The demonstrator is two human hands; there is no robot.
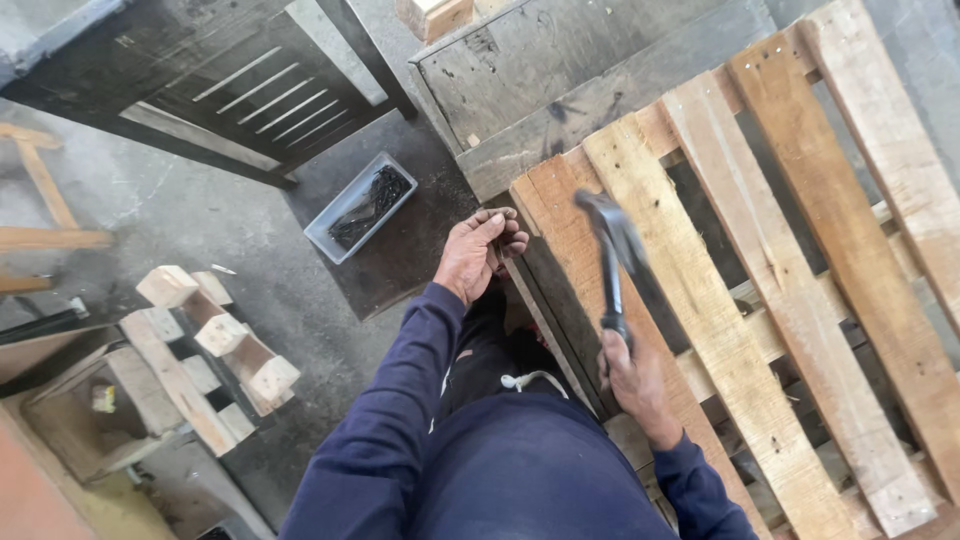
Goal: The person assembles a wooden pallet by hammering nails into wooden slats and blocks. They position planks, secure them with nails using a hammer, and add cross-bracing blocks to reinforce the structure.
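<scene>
the pallet point(760, 300) lies tilted across the right of the view, its pale slats running up and away from the person. the left hand point(478, 252) is closed over the corner of the pallet's nearest slat, fingers curled over the end of the board. the right hand point(632, 375) is wrapped tight round the handle of a hammer point(612, 262), which stands raised over the pallet with its dark head blurred above the second slat. left of the pallet, on the dark floor, sits a grey tray point(322, 232) of black nails. farther left of the pallet lies a frame of wooden blocks point(215, 350). beyond the pallet's top edge rests a dark weathered board point(560, 70).
</scene>
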